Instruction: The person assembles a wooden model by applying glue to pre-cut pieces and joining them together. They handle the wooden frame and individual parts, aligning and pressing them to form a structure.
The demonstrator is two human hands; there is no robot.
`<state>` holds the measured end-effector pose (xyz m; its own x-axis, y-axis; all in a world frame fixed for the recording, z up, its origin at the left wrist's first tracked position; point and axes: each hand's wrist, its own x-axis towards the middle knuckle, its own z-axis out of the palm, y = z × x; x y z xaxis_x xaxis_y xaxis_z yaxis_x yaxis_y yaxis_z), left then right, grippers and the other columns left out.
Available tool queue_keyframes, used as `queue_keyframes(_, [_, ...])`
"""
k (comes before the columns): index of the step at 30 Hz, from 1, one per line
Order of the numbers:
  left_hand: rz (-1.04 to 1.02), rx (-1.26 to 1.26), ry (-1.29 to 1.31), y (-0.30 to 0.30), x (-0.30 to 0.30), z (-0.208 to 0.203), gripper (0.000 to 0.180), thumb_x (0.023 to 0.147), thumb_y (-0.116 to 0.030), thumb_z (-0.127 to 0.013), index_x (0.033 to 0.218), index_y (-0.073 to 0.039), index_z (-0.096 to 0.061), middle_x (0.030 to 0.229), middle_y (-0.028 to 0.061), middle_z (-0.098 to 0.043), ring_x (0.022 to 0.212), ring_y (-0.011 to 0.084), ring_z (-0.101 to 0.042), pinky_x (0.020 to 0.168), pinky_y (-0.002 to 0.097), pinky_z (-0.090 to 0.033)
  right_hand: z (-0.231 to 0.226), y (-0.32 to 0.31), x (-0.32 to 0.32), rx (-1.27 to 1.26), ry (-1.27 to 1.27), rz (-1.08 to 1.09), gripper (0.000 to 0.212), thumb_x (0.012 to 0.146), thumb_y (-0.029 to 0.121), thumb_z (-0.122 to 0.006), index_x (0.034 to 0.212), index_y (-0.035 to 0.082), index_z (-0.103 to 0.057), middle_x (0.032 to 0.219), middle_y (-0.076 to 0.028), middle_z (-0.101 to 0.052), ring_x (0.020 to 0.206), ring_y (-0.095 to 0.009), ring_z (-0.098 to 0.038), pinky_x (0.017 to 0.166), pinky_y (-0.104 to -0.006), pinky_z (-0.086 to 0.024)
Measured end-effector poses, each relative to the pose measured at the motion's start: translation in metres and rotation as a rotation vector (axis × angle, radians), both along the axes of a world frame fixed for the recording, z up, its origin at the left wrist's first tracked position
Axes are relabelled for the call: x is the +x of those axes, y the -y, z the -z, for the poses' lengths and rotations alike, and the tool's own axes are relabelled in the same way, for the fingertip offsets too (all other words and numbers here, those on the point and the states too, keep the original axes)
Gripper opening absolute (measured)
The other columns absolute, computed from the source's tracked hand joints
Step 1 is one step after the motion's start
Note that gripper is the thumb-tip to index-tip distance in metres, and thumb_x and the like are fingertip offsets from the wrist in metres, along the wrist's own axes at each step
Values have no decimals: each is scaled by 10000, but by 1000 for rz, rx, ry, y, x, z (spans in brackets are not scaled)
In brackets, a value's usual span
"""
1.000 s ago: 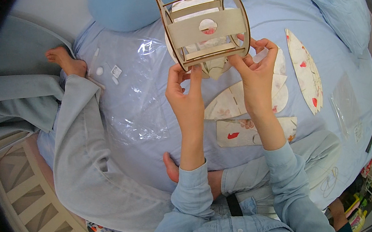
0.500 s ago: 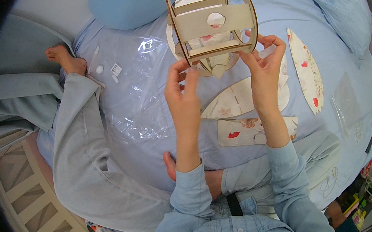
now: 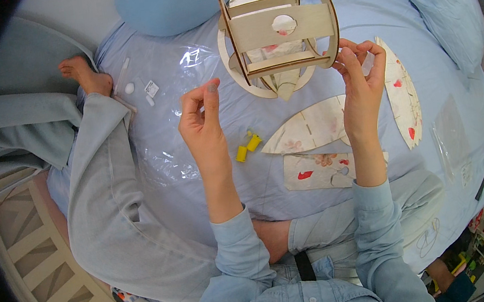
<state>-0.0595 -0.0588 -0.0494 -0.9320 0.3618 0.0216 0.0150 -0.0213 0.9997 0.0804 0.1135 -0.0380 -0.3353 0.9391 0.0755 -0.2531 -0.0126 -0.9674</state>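
A light wooden frame (image 3: 258,28), built of flat slats with rounded side pieces and a round hole in its front panel, stands at the top middle. My right hand (image 3: 362,77) is at the frame's lower right corner, its fingertips closed about that edge and partly hidden by it. Left of the frame and apart from it, my left hand (image 3: 202,114) is raised with thumb and fingers pressed together; anything in that pinch is too small to make out. Two small yellow cylinders (image 3: 254,143) lie on the sheet between my hands.
Painted wooden pieces (image 3: 305,127) lie below the frame, with a long leaf-shaped one (image 3: 401,94) at right. Clear plastic wrapping (image 3: 180,158) spreads at left near small white items (image 3: 130,88). A blue cushion (image 3: 166,7) sits behind; another person's leg (image 3: 103,161) rests at left.
My left hand has come off the frame and moved left and down, uncovering the yellow cylinders. My right hand has shifted right along the corner. The frame has moved very slightly right.
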Motion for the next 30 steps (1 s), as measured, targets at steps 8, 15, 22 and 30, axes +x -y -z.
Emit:
queue_keyframes(8, [142, 79, 129, -3, 10, -10, 193, 1047, -289, -599, 1022, -113, -675, 974, -55, -590, 892, 39, -481, 755, 218, -326, -2, 4, -1, 2, 5, -42, 208, 1022, 157, -598, 1118, 92, -426, 1139, -132, -680, 968, -204, -698, 881, -326, -488])
queue_keyframes(15, [184, 65, 125, -8, 14, -15, 341, 1094, -310, -456, 840, -86, -500, 906, 22, -536, 931, 149, -505, 978, 309, -381, -2, 4, -1, -7, 4, -51, 199, 1024, 156, -588, 1113, 92, -422, 1132, -129, -680, 959, -189, -692, 876, -320, -481])
queue_keyframes(22, [237, 99, 86, -6, 12, -2, 455, 1098, -313, -448, 714, -69, -458, 831, 43, -548, 853, 155, -506, 899, 315, -403, 2, 3, -1, -7, 2, -65, 195, 1024, 151, -581, 1120, 92, -422, 1125, -127, -679, 958, -184, -688, 880, -315, -472])
queue_keyframes(30, [192, 28, 52, -7, 12, -4, 234, 1033, -182, -615, 928, -7, -731, 922, 14, -633, 861, 86, -535, 822, 254, -390, 3, 4, 0, -18, 4, -98, 187, 1025, 142, -573, 1128, 96, -423, 1122, -118, -680, 954, -185, -686, 881, -315, -466])
